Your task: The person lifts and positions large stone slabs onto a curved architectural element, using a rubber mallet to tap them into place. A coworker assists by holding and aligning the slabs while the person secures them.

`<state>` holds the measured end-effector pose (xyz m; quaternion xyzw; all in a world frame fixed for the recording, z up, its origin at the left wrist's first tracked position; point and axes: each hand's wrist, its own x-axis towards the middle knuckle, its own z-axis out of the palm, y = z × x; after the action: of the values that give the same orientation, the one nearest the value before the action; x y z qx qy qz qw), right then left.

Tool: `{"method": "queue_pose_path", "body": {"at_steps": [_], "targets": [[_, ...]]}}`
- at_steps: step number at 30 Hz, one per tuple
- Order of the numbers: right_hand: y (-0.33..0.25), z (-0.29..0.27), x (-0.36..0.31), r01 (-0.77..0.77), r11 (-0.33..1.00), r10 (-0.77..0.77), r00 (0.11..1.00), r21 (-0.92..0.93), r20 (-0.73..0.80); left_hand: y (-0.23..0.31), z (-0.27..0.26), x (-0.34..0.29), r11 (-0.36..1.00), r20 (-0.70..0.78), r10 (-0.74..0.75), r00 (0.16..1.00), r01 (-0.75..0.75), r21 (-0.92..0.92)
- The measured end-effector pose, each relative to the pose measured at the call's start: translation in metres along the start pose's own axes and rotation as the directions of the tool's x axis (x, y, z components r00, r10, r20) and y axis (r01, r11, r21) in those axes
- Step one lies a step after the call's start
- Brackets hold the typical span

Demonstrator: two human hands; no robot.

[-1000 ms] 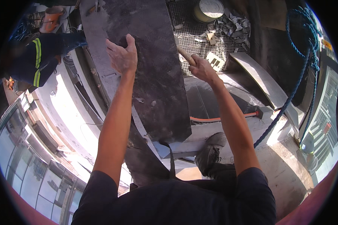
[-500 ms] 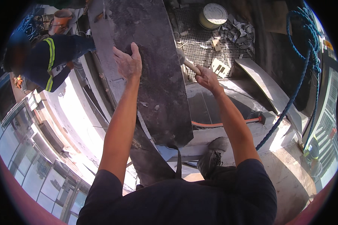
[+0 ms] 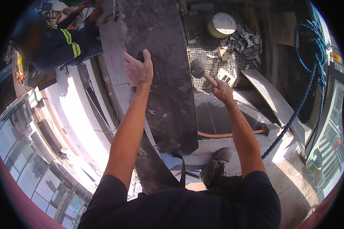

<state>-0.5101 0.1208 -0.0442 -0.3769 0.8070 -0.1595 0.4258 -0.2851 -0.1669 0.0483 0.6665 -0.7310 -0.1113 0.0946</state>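
Observation:
A long dark stone-like slab (image 3: 168, 103) with dusty smears runs away from me through the middle. My left hand (image 3: 138, 69) lies at its left edge, fingers and thumb spread apart. Between that thumb and the fingers shows a dark rounded patch; I cannot make out what it is. My right hand (image 3: 222, 91) is closed round the pale wooden handle of a mallet. The mallet's grey round head (image 3: 197, 68) hangs just off the slab's right edge, apart from it.
A co-worker (image 3: 65, 45) in dark clothing with reflective bands bends at the upper left. Right of the slab are a bucket (image 3: 222, 25), rubble (image 3: 248, 44) on a grid mat, a leaning panel (image 3: 273, 93) and an orange hose (image 3: 233, 135). Blue rope (image 3: 300, 103) hangs farther right.
The mallet's head has come away from the slab's right edge and now shows whole. My left hand stays on the slab. The co-worker has shifted, with arms reaching toward the slab's far end.

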Motion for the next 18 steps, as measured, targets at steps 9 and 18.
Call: {"method": "queue_pose_path", "body": {"at_steps": [9, 18], "targets": [[-0.047, -0.013, -0.003, 0.031, 0.997, -0.02, 0.987, -0.07, 0.162, 0.0, -0.008, -0.006, 0.996, 0.093, -0.088, 0.992, 0.09, -0.012], [-0.037, -0.003, -0.019, -0.321, 0.945, 0.327, 0.928, 0.06, -0.177, -0.008, -0.016, 0.007, 0.995, 0.081, -0.027, 0.996, 0.034, -0.093]]}}
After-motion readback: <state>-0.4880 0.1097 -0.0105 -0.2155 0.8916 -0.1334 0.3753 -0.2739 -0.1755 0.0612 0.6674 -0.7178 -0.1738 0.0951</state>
